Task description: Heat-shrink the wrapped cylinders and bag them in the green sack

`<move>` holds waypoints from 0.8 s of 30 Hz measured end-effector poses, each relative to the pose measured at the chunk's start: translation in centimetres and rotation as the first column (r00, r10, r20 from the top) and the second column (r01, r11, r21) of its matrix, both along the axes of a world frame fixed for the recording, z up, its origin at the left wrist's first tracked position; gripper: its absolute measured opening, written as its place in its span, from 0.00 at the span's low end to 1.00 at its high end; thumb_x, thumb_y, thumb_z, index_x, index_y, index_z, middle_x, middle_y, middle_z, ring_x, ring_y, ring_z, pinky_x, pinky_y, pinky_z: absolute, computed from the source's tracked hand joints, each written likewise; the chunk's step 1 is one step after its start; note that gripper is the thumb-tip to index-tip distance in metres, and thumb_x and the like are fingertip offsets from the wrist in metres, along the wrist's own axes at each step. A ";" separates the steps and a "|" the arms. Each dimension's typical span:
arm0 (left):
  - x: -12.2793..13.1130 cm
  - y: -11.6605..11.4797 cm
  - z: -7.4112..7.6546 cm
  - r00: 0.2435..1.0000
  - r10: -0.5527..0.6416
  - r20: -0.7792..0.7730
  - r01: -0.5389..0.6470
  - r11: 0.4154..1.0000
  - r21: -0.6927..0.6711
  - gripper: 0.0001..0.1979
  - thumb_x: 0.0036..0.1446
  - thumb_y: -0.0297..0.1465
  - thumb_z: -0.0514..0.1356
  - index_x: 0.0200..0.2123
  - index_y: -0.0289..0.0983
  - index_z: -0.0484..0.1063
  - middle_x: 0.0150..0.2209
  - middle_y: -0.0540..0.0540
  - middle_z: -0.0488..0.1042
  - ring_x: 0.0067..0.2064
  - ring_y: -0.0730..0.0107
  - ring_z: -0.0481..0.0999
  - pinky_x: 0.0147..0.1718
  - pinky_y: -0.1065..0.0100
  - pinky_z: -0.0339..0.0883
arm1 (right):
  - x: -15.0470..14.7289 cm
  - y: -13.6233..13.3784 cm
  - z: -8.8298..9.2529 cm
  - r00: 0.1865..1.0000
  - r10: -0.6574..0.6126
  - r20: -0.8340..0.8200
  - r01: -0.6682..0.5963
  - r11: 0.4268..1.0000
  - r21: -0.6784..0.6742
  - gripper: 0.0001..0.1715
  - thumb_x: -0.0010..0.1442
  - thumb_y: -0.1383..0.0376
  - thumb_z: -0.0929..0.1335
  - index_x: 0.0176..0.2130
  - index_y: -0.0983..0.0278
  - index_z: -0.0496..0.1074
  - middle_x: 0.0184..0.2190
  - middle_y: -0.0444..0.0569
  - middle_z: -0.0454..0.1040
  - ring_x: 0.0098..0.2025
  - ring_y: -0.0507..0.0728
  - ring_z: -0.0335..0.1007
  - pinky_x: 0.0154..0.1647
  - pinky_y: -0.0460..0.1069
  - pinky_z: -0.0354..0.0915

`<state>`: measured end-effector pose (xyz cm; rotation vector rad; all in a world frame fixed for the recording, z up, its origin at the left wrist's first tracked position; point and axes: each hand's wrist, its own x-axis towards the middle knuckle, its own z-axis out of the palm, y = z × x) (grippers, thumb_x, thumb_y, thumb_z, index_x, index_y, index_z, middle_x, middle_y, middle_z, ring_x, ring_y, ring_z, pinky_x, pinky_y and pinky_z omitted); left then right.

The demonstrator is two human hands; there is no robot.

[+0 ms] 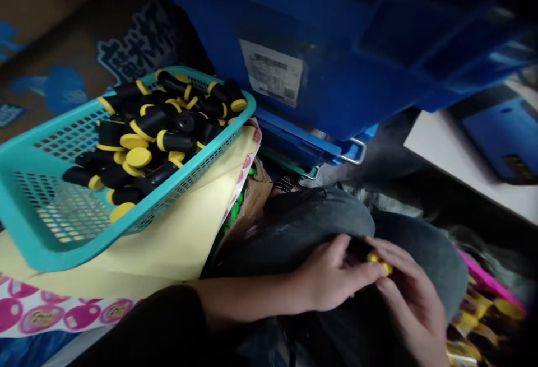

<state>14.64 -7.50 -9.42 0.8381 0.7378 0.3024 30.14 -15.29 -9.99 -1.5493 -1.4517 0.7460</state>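
Note:
My left hand [332,280] and my right hand [414,297] meet over my lap. Between their fingertips is a small black-and-yellow piece [380,263], mostly covered by the fingers. The left thumb presses on its yellow part, and the right fingers close round it from the other side. To the left stands a turquoise basket [90,252] with many black cylinders [179,140] in it. They have round yellow ends, such as one yellow disc [138,157] facing up. Neither hand touches the basket.
Blue plastic crates [336,87] are stacked ahead. Under the basket lies yellowish paper [176,249] over a pink-patterned sheet [63,314]. Printed cardboard boxes [54,36] stand at the left. A pink-rimmed container [491,280] at lower right holds yellow-and-dark pieces. A white surface [445,143] is at right.

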 end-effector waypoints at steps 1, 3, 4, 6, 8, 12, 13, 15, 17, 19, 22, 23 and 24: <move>0.2 0.4 -0.3 0.999 -0.031 -0.033 0.032 0.999 0.031 0.25 0.51 0.51 0.63 0.40 0.36 0.67 0.31 0.48 0.71 0.31 0.70 0.72 0.27 0.71 0.65 | 0.6 -0.4 0.0 0.999 -0.037 0.009 0.037 0.999 -0.013 0.15 0.64 0.66 0.64 0.50 0.63 0.68 0.53 0.52 0.65 0.59 0.52 0.62 0.62 0.45 0.60; 0.2 0.9 -0.9 0.992 -0.105 -0.072 0.111 0.990 0.087 0.26 0.46 0.52 0.65 0.36 0.36 0.68 0.30 0.47 0.72 0.32 0.68 0.73 0.27 0.71 0.66 | 1.5 -0.6 0.1 1.000 -0.014 0.021 0.015 1.000 -0.015 0.10 0.63 0.69 0.63 0.45 0.65 0.69 0.48 0.52 0.69 0.55 0.51 0.66 0.59 0.45 0.63; 0.1 1.0 -1.0 0.987 -0.138 -0.077 0.145 0.985 0.091 0.26 0.45 0.52 0.66 0.34 0.36 0.68 0.29 0.47 0.73 0.32 0.67 0.74 0.27 0.71 0.66 | 1.9 -0.6 0.1 0.998 0.041 0.052 -0.040 0.999 -0.008 0.09 0.63 0.69 0.63 0.45 0.66 0.69 0.47 0.52 0.69 0.54 0.51 0.67 0.59 0.44 0.64; -0.3 1.2 -1.3 0.982 -0.182 -0.049 0.183 0.983 0.025 0.27 0.45 0.55 0.64 0.33 0.36 0.67 0.27 0.48 0.72 0.28 0.68 0.74 0.24 0.71 0.66 | 2.4 -0.1 0.1 0.978 0.178 0.112 -0.180 0.984 0.008 0.11 0.63 0.67 0.65 0.46 0.66 0.68 0.46 0.51 0.70 0.53 0.51 0.67 0.58 0.44 0.65; -0.6 1.2 -1.4 0.983 -0.184 0.002 0.184 0.981 -0.067 0.29 0.45 0.56 0.63 0.35 0.36 0.66 0.25 0.49 0.71 0.24 0.70 0.73 0.21 0.71 0.66 | 2.6 0.6 0.0 0.962 0.245 0.124 -0.251 0.967 0.035 0.13 0.62 0.68 0.66 0.47 0.66 0.68 0.45 0.52 0.71 0.52 0.51 0.68 0.58 0.45 0.67; -0.7 1.6 -1.3 0.992 -0.100 -0.075 0.100 0.995 -0.012 0.29 0.47 0.56 0.63 0.37 0.34 0.68 0.24 0.49 0.71 0.22 0.71 0.72 0.19 0.73 0.64 | 1.9 1.6 -0.9 0.988 0.143 0.063 -0.148 0.985 0.083 0.15 0.58 0.76 0.66 0.46 0.67 0.69 0.44 0.51 0.72 0.49 0.52 0.71 0.50 0.44 0.71; -0.7 1.7 -1.2 0.990 -0.086 -0.114 0.090 0.995 0.032 0.29 0.47 0.55 0.63 0.37 0.34 0.69 0.24 0.49 0.72 0.23 0.71 0.72 0.19 0.73 0.64 | 1.5 1.7 -1.1 0.994 0.104 0.025 -0.106 0.991 0.083 0.15 0.58 0.77 0.66 0.46 0.67 0.69 0.44 0.51 0.72 0.48 0.52 0.72 0.49 0.43 0.72; -0.9 1.9 -1.0 0.984 -0.057 -0.169 0.074 0.992 0.101 0.28 0.49 0.53 0.62 0.38 0.34 0.70 0.25 0.48 0.73 0.23 0.70 0.73 0.19 0.74 0.63 | 0.7 1.8 -1.4 0.994 0.056 -0.095 -0.050 0.997 0.062 0.13 0.60 0.75 0.64 0.46 0.68 0.70 0.45 0.52 0.72 0.48 0.51 0.72 0.48 0.41 0.71; -1.4 2.3 -0.7 0.982 -0.028 -0.186 0.054 0.989 0.140 0.25 0.50 0.50 0.62 0.38 0.34 0.69 0.25 0.48 0.73 0.23 0.71 0.72 0.18 0.74 0.62 | -0.1 2.0 -1.4 0.972 0.055 -0.230 -0.050 0.998 0.026 0.14 0.65 0.69 0.60 0.48 0.67 0.69 0.47 0.54 0.71 0.50 0.52 0.70 0.50 0.43 0.70; -2.1 2.7 -0.4 0.983 -0.015 -0.182 0.045 0.986 0.160 0.22 0.51 0.48 0.62 0.37 0.34 0.68 0.25 0.48 0.73 0.22 0.73 0.71 0.18 0.74 0.62 | -0.6 2.5 -1.1 0.947 0.085 -0.309 -0.093 0.996 -0.012 0.20 0.69 0.63 0.55 0.53 0.67 0.66 0.50 0.56 0.69 0.53 0.54 0.69 0.51 0.47 0.70; -3.0 3.7 0.2 0.988 -0.047 -0.148 0.074 0.981 0.182 0.21 0.51 0.47 0.63 0.36 0.35 0.67 0.24 0.50 0.71 0.22 0.75 0.71 0.20 0.75 0.63 | -0.6 3.6 -0.6 0.928 0.152 -0.339 -0.174 0.984 -0.034 0.21 0.69 0.61 0.56 0.53 0.67 0.68 0.51 0.56 0.68 0.53 0.53 0.68 0.54 0.47 0.69; -3.3 3.9 0.4 0.989 -0.065 -0.136 0.091 0.978 0.190 0.21 0.51 0.47 0.63 0.36 0.34 0.67 0.24 0.51 0.71 0.22 0.75 0.71 0.21 0.75 0.64 | -0.6 4.0 -0.4 0.923 0.181 -0.339 -0.200 0.980 -0.022 0.19 0.68 0.61 0.58 0.51 0.67 0.69 0.50 0.55 0.69 0.53 0.52 0.68 0.55 0.46 0.68; -3.4 4.1 0.7 0.988 -0.086 -0.126 0.110 0.974 0.198 0.21 0.50 0.47 0.64 0.35 0.34 0.67 0.24 0.51 0.70 0.23 0.76 0.71 0.22 0.75 0.64 | -0.7 4.2 -0.3 0.920 0.210 -0.331 -0.222 0.975 0.002 0.18 0.67 0.60 0.60 0.50 0.67 0.71 0.49 0.54 0.70 0.52 0.51 0.69 0.54 0.45 0.68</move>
